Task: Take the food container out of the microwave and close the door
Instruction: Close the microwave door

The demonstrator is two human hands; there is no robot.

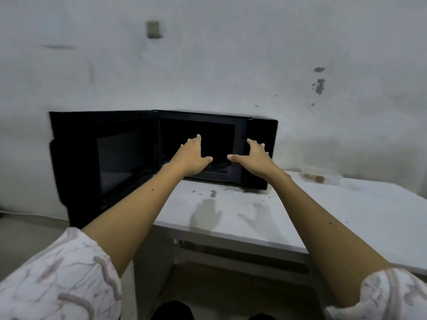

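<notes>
With the door (101, 158) swung open, left hand (189, 158) and right hand (254, 160) reach empty, fingers spread, toward the microwave (262, 132); container unseen, everything remains

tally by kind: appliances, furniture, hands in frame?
Microwave, door open: 1
White table: 1
Hands, both empty: 2, left hand, right hand
Total: 4
The dark cavity shows no food container.

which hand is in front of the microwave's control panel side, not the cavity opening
The right hand. It reaches toward the panel strip at the right edge of the microwave, while the left hand is spread in front of the dark cavity opening.
</notes>
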